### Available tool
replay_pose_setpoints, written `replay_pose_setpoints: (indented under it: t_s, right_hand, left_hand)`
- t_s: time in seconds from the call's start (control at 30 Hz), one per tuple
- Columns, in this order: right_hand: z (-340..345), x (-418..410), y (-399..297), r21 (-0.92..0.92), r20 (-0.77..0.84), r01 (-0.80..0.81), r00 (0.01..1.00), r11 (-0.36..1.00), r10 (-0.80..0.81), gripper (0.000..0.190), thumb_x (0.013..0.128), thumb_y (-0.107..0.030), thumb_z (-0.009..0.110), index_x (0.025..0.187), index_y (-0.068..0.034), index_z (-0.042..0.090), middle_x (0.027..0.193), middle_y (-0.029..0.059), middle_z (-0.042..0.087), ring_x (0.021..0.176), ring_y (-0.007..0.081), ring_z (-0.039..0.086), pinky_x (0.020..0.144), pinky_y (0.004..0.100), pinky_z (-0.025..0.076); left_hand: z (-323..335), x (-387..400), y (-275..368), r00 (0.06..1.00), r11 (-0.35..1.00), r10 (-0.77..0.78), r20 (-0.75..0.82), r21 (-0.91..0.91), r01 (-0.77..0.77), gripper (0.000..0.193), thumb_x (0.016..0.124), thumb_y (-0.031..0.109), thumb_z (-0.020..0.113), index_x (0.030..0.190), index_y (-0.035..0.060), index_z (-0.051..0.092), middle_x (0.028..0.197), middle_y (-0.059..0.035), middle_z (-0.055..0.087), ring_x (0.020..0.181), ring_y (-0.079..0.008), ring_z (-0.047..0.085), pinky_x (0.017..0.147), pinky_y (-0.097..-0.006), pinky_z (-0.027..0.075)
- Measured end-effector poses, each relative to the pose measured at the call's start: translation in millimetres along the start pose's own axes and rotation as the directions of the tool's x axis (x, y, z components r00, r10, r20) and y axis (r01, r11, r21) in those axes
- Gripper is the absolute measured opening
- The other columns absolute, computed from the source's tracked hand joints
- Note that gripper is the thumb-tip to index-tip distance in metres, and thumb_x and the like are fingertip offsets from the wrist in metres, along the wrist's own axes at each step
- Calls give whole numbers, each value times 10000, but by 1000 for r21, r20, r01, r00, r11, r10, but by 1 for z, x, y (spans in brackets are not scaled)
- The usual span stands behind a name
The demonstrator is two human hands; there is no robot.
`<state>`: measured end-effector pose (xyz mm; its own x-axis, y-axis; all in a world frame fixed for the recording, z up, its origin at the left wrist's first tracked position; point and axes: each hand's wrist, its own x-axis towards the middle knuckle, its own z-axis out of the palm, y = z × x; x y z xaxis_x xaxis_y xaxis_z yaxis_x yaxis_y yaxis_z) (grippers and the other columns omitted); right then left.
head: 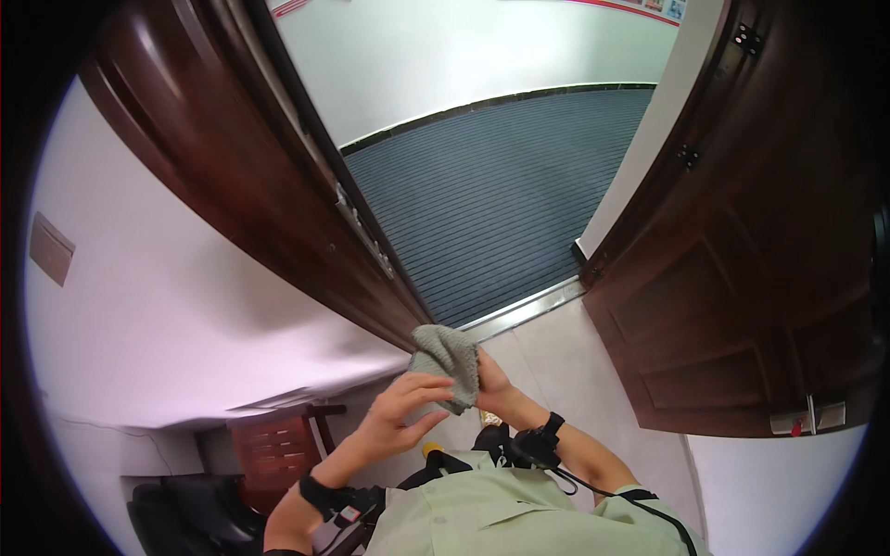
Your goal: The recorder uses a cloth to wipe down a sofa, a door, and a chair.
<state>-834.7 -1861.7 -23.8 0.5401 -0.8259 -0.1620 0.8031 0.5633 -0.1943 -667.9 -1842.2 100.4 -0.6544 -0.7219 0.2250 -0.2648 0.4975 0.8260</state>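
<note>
A grey-green textured cloth point(445, 361) hangs in front of me, low in the doorway area near the foot of the dark wooden door frame point(278, 201). My right hand point(492, 381) grips it from the right side, and the cloth covers part of the fingers. Left of it, my left hand point(410, 410) has its fingers apart, the fingertips at the cloth's lower left edge; whether they touch it is not clear. Both wrists wear black straps with devices and cables.
At right a dark wooden door point(723, 306) with a metal handle point(810, 415) stands ajar. A metal threshold point(532, 309) borders a ribbed blue-grey mat point(500, 201). A reddish wooden chair point(271, 445) and black seat point(208, 514) are at lower left.
</note>
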Motion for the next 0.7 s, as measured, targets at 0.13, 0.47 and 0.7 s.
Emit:
replay_pose_setpoints:
  t_s: [0.13,0.47,0.7]
  right_hand:
    - [-11,6,-12,83,-4,28,1000,996,-27,476,934,-352,320,1280,-36,400,1250,124,481,1144,275,467,981,414,374]
    - [43,34,-54,-91,87,277,959,957,-269,448,945,-336,307,1303,-73,363,1270,97,453,1158,249,449,996,393,358]
    - [192,99,-97,-407,609,669,706,622,-361,546,892,-241,478,1360,-89,241,1405,98,235,1267,185,281,1035,330,268]
  left_hand:
    - [-52,12,86,989,867,124,76,-494,-71,161,801,90,597,916,-22,587,840,-135,605,688,-266,574,628,-345,470]
    - [-51,34,145,796,479,602,-69,-766,-429,361,950,381,324,1015,136,582,729,-130,548,459,-147,426,398,-256,286]
    - [-54,36,146,774,548,632,-47,-679,-489,369,954,407,274,1059,248,591,735,-121,542,464,-139,404,425,-252,279]
